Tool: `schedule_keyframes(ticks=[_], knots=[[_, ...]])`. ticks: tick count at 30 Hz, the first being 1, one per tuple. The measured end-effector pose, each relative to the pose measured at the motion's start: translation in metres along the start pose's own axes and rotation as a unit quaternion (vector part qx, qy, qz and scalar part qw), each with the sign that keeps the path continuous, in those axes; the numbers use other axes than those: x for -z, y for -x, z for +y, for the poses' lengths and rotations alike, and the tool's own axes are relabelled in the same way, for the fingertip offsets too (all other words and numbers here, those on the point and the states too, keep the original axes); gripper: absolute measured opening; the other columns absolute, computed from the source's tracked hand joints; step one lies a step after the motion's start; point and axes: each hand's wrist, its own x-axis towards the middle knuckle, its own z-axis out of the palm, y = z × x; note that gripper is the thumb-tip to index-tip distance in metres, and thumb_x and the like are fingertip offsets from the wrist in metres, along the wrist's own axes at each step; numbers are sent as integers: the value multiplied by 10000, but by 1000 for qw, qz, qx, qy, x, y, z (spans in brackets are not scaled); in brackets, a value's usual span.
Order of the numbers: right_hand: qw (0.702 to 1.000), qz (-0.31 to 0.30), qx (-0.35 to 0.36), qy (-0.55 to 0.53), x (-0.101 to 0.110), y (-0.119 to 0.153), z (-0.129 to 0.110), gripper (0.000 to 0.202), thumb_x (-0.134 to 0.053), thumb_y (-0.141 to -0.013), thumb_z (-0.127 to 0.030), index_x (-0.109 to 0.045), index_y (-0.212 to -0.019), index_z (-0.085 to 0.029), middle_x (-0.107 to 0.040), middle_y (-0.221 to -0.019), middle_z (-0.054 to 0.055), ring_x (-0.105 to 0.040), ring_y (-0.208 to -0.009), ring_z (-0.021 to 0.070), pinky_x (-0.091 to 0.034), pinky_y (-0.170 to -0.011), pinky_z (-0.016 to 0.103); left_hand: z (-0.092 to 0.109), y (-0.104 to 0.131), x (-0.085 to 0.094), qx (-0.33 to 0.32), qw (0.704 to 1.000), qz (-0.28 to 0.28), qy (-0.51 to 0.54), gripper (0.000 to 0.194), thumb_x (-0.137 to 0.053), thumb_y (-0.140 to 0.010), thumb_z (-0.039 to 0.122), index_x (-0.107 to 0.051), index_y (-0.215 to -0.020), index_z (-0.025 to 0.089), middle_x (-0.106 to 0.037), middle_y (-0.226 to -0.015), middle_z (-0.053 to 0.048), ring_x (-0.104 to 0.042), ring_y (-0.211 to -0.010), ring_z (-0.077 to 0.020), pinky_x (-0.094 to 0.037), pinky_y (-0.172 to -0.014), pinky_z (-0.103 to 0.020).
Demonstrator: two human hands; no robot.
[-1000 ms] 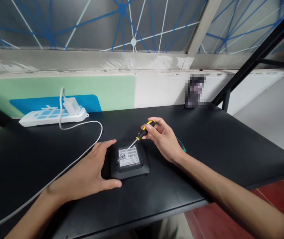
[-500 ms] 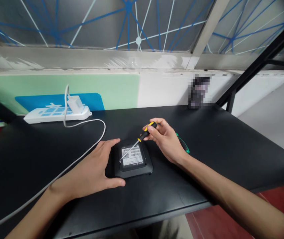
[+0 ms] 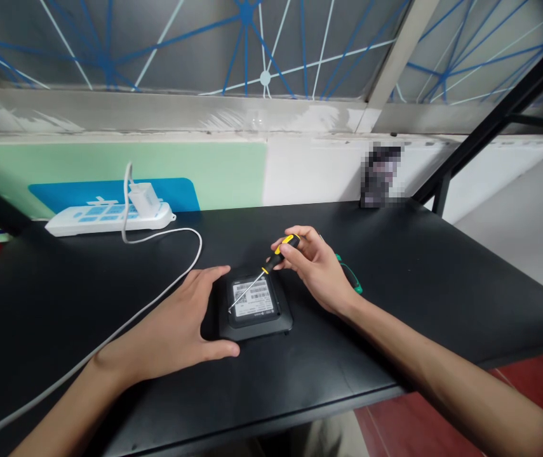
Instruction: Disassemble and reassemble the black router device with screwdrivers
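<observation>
In the head view a black, squarish electronic device [image 3: 254, 327] lies on the dark table, a white label with barcodes and a square code facing up. My left hand [image 3: 176, 324] is open along its left side, index finger at the far corner and thumb by the near edge. My right hand [image 3: 316, 266] is closed around the yellow-and-black handle of a screwdriver [image 3: 279, 251]. The metal shaft slants down to the left over the label, its tip at the device's left near corner. Whether a screw sits under the tip is too small to tell.
A green-and-black object [image 3: 351, 277] lies partly hidden behind my right wrist. At the back left is a white power strip [image 3: 109, 219] with a plugged-in charger [image 3: 144, 199]; its white cable [image 3: 157, 298] runs beneath my left forearm. A pixelated dark object [image 3: 380, 176] leans on the wall.
My right hand and the screwdriver handle have shifted very slightly, with the tip staying at the same corner. The left hand and the device have not moved visibly.
</observation>
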Motion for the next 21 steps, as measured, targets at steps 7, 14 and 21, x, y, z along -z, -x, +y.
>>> schedule_keyframes(ticks=[7,14,21], knots=[[1000,-7,13,25,-1,3,-5,351,-777,-821,-387,-543,-1050,-261,-691,-945,2,-681,-847,137,-604,-722,307,0,3,2,4,999,-8,48,920,-754,-787,610,-275,-1501,281,-398,-1574,-136,-447,-1425,-389,-412,-1154,-572],[998,-16,37,41,-2,5,-10,343,-773,-825,-382,-534,-1039,-261,-673,-940,-2,-663,-815,130,-606,-708,307,-2,3,2,36,992,3,117,443,-495,-1001,559,-376,-1362,331,-409,-1576,-67,-469,-1418,-312,-395,-1166,-569],[998,-23,45,44,-3,6,-10,335,-758,-840,-382,-528,-1047,-255,-679,-954,10,-658,-831,131,-611,-713,306,-7,-2,-10,38,994,17,105,465,-474,-1017,531,-354,-1408,310,-459,-1490,-87,-465,-1404,-313,-359,-1195,-548]])
